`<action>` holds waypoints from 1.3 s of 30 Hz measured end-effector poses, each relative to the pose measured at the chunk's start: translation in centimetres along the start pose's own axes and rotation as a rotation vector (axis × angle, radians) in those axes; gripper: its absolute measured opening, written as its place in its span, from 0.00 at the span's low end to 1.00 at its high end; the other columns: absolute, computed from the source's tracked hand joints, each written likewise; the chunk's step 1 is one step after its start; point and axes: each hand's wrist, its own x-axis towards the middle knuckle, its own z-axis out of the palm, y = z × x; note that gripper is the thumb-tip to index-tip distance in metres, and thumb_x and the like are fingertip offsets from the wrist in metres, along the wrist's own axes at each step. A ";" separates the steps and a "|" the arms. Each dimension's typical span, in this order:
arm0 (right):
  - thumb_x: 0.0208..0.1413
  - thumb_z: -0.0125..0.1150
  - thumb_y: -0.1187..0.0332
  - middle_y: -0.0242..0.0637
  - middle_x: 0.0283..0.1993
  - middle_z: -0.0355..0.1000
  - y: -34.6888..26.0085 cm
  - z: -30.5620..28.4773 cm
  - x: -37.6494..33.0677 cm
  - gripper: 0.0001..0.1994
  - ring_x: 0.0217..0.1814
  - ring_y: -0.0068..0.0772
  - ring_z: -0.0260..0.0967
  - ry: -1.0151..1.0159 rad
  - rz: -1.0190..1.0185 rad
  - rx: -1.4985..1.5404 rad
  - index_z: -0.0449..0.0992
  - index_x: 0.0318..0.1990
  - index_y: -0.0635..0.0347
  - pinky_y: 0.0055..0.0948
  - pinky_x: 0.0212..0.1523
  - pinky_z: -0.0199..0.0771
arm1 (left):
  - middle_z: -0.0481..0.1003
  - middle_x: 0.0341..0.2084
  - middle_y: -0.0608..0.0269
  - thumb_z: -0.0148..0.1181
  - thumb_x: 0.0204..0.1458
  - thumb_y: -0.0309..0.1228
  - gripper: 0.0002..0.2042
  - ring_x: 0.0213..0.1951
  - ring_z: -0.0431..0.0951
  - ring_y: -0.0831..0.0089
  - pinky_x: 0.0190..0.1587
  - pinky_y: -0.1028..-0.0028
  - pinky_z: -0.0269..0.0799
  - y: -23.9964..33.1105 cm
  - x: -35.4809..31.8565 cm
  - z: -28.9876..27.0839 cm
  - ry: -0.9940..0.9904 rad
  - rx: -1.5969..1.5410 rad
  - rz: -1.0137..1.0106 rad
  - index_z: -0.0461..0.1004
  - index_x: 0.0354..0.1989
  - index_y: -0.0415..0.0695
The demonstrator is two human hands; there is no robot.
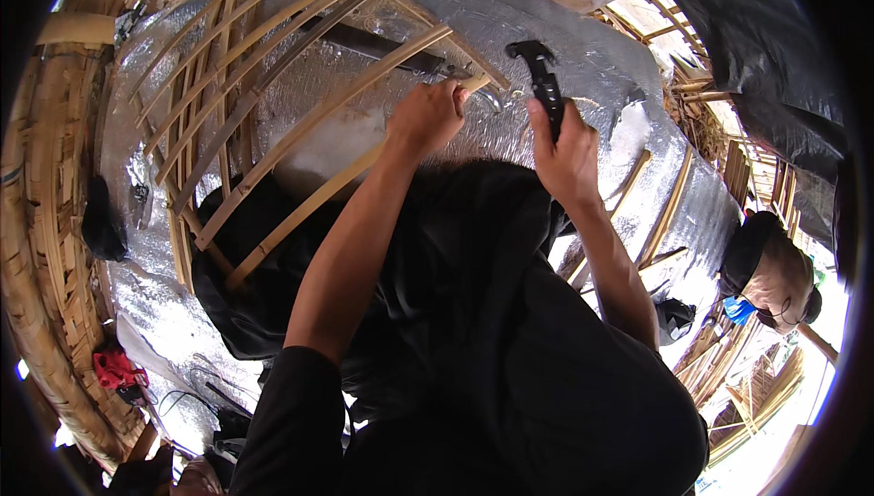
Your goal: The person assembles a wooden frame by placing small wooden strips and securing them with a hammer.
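My right hand (566, 154) grips a black claw hammer (543, 77) by its handle, with the head raised at the top. To its left, my left hand (426, 118) is closed at the end of a bamboo slat (319, 197), where it meets a crosspiece of a slatted bamboo frame (273, 68). Whether the fingers also pinch something small, such as a nail, is hidden. The frame lies partly over my dark-clothed leg and partly over the silver sheet. Behind the left hand, a dark flat blade-like strip (373, 46) rests on the sheet.
A shiny silver sheet (619, 50) covers the ground. Loose bamboo strips (669, 204) lie at the right, near another person (774, 268). Stacked bamboo (68, 177) lines the left side. A red item (118, 368) sits lower left, and dark plastic sheeting (774, 68) hangs upper right.
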 end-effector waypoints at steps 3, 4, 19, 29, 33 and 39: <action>0.68 0.61 0.58 0.53 0.19 0.72 0.8 1.4 -0.2 0.18 0.24 0.60 0.77 -0.054 -0.035 -0.128 0.69 0.34 0.65 0.47 0.21 0.72 | 0.82 0.34 0.47 0.54 0.65 0.39 0.13 0.38 0.82 0.42 0.42 0.48 0.78 -0.2 0.0 0.4 0.043 -0.052 0.037 0.80 0.42 0.45; 0.68 0.61 0.58 0.53 0.19 0.72 1.9 2.1 -0.2 0.18 0.23 0.60 0.77 -0.106 -0.028 -0.189 0.69 0.34 0.65 0.48 0.21 0.72 | 0.82 0.34 0.47 0.54 0.65 0.39 0.13 0.38 0.82 0.42 0.42 0.48 0.78 0.1 0.1 0.3 0.021 -0.048 0.006 0.80 0.42 0.45; 0.69 0.59 0.57 0.54 0.22 0.75 0.7 1.6 0.4 0.18 0.26 0.61 0.78 0.016 0.012 0.008 0.71 0.39 0.67 0.49 0.21 0.73 | 0.82 0.37 0.46 0.51 0.66 0.41 0.15 0.38 0.82 0.41 0.44 0.50 0.79 0.2 0.4 -0.7 -0.030 -0.048 -0.036 0.80 0.45 0.44; 0.70 0.56 0.55 0.60 0.22 0.73 0.8 2.0 0.6 0.19 0.27 0.68 0.77 -0.129 0.002 -0.175 0.70 0.37 0.67 0.53 0.23 0.74 | 0.82 0.35 0.43 0.52 0.66 0.41 0.16 0.38 0.82 0.40 0.45 0.48 0.78 -0.3 0.5 -0.5 -0.048 -0.038 -0.049 0.81 0.45 0.44; 0.70 0.56 0.53 0.58 0.22 0.74 2.7 2.3 1.1 0.21 0.26 0.67 0.76 -0.141 -0.031 -0.258 0.70 0.35 0.67 0.52 0.23 0.74 | 0.82 0.35 0.42 0.52 0.66 0.40 0.15 0.38 0.82 0.40 0.44 0.48 0.78 0.3 0.2 -0.6 -0.015 -0.022 -0.076 0.81 0.44 0.43; 0.69 0.60 0.59 0.54 0.20 0.73 3.6 2.9 -0.1 0.17 0.23 0.61 0.77 -0.099 -0.069 -0.164 0.69 0.36 0.66 0.49 0.18 0.69 | 0.82 0.37 0.44 0.51 0.66 0.40 0.14 0.42 0.81 0.40 0.47 0.47 0.77 0.1 0.8 -0.8 -0.128 -0.032 -0.074 0.80 0.47 0.46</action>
